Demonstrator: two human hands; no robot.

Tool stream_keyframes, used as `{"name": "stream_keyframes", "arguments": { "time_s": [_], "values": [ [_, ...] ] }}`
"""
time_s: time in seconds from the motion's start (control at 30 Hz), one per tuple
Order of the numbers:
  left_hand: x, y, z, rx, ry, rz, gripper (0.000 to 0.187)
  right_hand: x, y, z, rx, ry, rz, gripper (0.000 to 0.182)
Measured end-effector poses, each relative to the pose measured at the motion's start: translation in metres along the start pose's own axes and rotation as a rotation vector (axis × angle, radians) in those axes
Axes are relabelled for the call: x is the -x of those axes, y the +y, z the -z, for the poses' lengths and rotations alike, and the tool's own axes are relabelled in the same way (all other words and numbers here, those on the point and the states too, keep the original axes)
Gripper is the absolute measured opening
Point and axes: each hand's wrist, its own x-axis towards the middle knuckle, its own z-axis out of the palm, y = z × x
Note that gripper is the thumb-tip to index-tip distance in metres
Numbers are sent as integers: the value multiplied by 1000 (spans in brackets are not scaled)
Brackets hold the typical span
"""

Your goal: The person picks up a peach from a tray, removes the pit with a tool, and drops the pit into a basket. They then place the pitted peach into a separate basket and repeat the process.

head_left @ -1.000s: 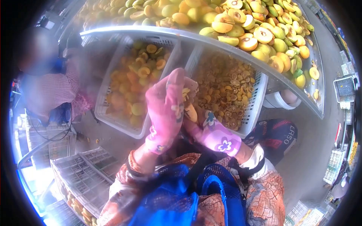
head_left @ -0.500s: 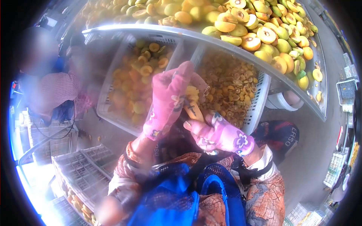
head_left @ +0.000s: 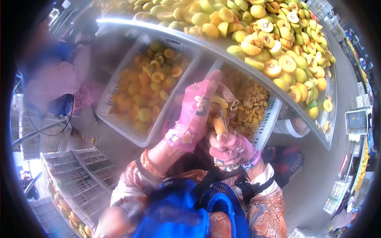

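My left hand (head_left: 196, 109), in a pink flowered glove, is closed around a yellow fruit piece (head_left: 219, 103) above the two crates. Just right of it, my right hand (head_left: 231, 148), gloved the same way, grips a tool by its wooden handle (head_left: 219, 126). The tool's tip meets the fruit piece between the hands. Behind them, one white crate (head_left: 104, 104) holds yellow fruit halves (head_left: 143, 93). The other white crate (head_left: 269, 123) holds small brownish-yellow pieces (head_left: 250, 107).
A metal table (head_left: 246, 65) heaped with halved fruit (head_left: 285, 51) spans the top. A person (head_left: 59, 81) sits at the left. Stacked crates (head_left: 79, 170) stand at the lower left, and a white bucket (head_left: 291, 127) is under the table's edge.
Both hands, with the fruit piece and the tool, have shifted right in the view. The right hand is also a little lower. The view itself has turned slightly.
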Motion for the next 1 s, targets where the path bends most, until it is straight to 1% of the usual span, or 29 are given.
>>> {"name": "stream_keyframes", "arguments": {
  "time_s": [0.03, 0.07, 0.1, 0.17, 0.2, 0.23, 0.3, 0.33, 0.37, 0.43, 0.47, 0.5, 0.53, 0.57, 0.6, 0.63, 0.7, 0.73, 0.77, 0.83, 0.87, 0.9, 0.93, 0.97, 1.0],
  "values": [
    [-2, -1, -2, 107, -5, 20, 44, -2, -7, -5, 42, 37, -38, 32],
    [-6, 0, -4, 354, 5, 141, 43, 0, -13, -15, 249, 159, 23, 31],
    [-7, 2, -5, 363, 7, 135, 43, -1, -15, -22, 257, 160, 15, 31],
    [-10, 7, -8, 274, 21, 119, 46, -3, -16, -29, 356, 352, 142, 32],
    [-19, 1, -6, 267, 50, 119, 47, -3, -17, -27, 259, 299, 140, 33],
    [-25, -1, -2, 273, 49, 113, 47, 0, -16, -21, 268, 301, 137, 33],
    [-40, 7, 15, -80, 134, -286, 47, 6, -15, -4, 197, 71, 231, 28],
    [-46, 13, 34, -48, 167, -384, 47, 11, -16, 5, 116, 57, 281, 31],
    [-50, 21, 63, -19, 192, -482, 47, 16, -18, 15, 79, 225, 268, 33],
    [-53, 32, 141, -438, 312, -705, 36, -5, 9, 69, 1407, 836, 601, 28],
    [-49, 46, 156, -669, 451, -488, 31, -2, 37, 91, 1904, 899, 242, 26],
    [-48, 56, 164, -892, 587, -252, 29, 3, 65, 113, 2348, 929, -205, 26],
    [-49, 59, 162, -906, 572, -261, 29, 3, 69, 114, 2214, 867, -238, 26],
    [-55, 62, 160, -1219, 574, -429, 33, 4, 63, 112, 2093, 806, -265, 28],
    [-59, 62, 157, -1520, 580, -594, 40, 4, 40, 73, 1978, 987, -88, 28],
    [-67, 63, 149, -1516, 575, -596, 40, 2, 41, 79, 1978, 993, -91, 28],
    [-98, 70, 115, -1420, 428, -749, 46, -1, 52, 100, 2164, 712, -318, 29],
    [-114, 74, 93, -1329, 405, -683, 47, 0, 65, 106, 1944, 691, -283, 30],
    [-134, 78, 69, -1235, 377, -622, 49, -2, 66, 99, 1925, 737, -357, 33],
    [-179, 87, 38, -1279, 267, -681, 53, -2, 43, 76, 1831, 873, -236, 33],
    [-203, 84, 26, -1331, 313, -744, 55, -4, 35, 68, 1843, 875, -236, 33],
    [-228, 76, 17, -1385, 358, -806, 57, -6, 30, 62, 1745, 955, -70, 35],
    [-257, 67, 12, -1484, 389, -817, 59, -8, 27, 60, 1636, 1027, 91, 37],
    [-267, 66, -1, -1584, 419, -823, 61, -10, 25, 61, 1641, 1030, 86, 37],
    [-273, 63, -9, -1648, 297, -717, 56, -10, 27, 63, 1583, 1003, 144, 39]
  ]
}}
